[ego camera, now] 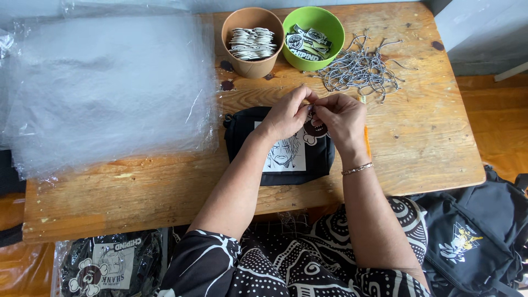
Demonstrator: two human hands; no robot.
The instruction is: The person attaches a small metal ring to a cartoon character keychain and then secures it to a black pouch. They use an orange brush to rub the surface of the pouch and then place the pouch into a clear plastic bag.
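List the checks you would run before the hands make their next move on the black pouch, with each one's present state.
1. Black pouch lies flat on the wooden table: ok.
2. Left hand and right hand meet over the pouch's top edge, fingertips pinched together: ok.
3. What the fingertips pinch: cannot tell, too small and hidden.
4. Pile of ball chains lies close behind the hands: ok.
5. Brown cup and green bowl both hold tags: ok.
6. Stack of clear plastic bags sits beside the pouch, touching its left side: ok.
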